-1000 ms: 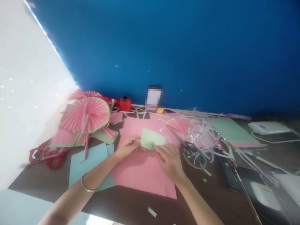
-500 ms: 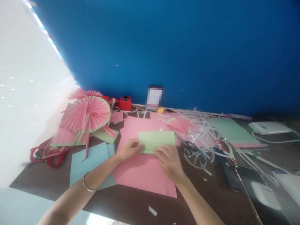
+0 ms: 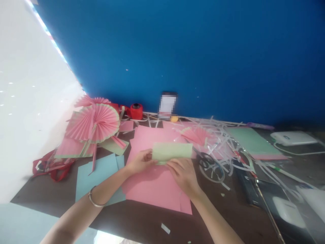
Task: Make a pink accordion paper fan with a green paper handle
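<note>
Head view showed both hands holding a pale green paper (image 3: 172, 151) above pink sheets (image 3: 154, 189), the left hand (image 3: 140, 162) at its near left corner, the right hand (image 3: 182, 173) along its near edge. The paper looked light, thin and easily creased, best held gently by that edge. Just to the right, scissors (image 3: 203, 156) and tangled white strips (image 3: 222, 152) seemed likely to snag its right end. Blue sheets (image 3: 88, 178) lay left, pleated pink fans (image 3: 93, 123) farther off on the tabletop (image 3: 213, 210).
</note>
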Demonstrator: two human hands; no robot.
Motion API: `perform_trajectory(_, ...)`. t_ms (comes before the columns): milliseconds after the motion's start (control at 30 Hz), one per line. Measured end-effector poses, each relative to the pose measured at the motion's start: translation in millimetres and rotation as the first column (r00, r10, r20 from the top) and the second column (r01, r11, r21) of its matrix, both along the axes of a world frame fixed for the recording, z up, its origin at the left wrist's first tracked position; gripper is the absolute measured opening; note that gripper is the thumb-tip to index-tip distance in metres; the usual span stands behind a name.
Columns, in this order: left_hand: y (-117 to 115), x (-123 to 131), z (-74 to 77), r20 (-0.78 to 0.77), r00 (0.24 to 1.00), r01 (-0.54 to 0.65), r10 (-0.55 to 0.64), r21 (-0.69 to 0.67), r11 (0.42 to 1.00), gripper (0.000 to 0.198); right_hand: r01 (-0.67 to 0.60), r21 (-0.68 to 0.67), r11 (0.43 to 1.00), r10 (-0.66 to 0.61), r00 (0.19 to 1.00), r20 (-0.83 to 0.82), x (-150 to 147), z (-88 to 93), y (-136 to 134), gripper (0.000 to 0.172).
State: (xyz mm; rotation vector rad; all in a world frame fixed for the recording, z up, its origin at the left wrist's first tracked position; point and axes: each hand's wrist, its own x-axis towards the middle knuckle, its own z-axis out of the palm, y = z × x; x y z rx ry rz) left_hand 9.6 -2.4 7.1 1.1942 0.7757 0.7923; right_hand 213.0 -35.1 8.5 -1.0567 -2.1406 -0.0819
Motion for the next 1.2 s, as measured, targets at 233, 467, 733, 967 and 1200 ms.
perform_trajectory(233, -2, -1, 9.2, -0.114, 0.992, -0.047, 0.047, -0.004, 0.999, 0.036, 0.003, -0.003, 1.0, -0.003, 0.999, 0.032, -2, -2.1, 0, 0.011)
perform_trajectory(467, -1, -2, 6.7, -0.07, 0.995, -0.067, 0.067, 0.004, 0.998, 0.037, -0.051, 0.04, 0.998, 0.043, 0.984, 0.175, 1, -2.2, -3, 0.012)
perform_trajectory(733, 2, -4, 0.7, 0.073, 0.996, -0.053, 0.059, -0.08, 0.995, 0.047, 0.006, 0.138, 0.99, -0.032, 0.983, 0.181, -6, 10.8, -9, 0.009)
perform_trajectory(967, 1, 0, -2.9, 0.093, 0.984, -0.148, 0.153, -0.065, 0.987, 0.058, 0.193, -0.034, 0.981, -0.196, 0.961, -0.194, 0, -0.7, -1, 0.006)
perform_trajectory(1200, -1, -1, -7.8, -0.049, 0.983, -0.176, 0.176, 0.009, 0.984, 0.043, -0.039, -0.54, 0.841, -0.435, 0.546, -0.716, 5, -5.6, 6, 0.023)
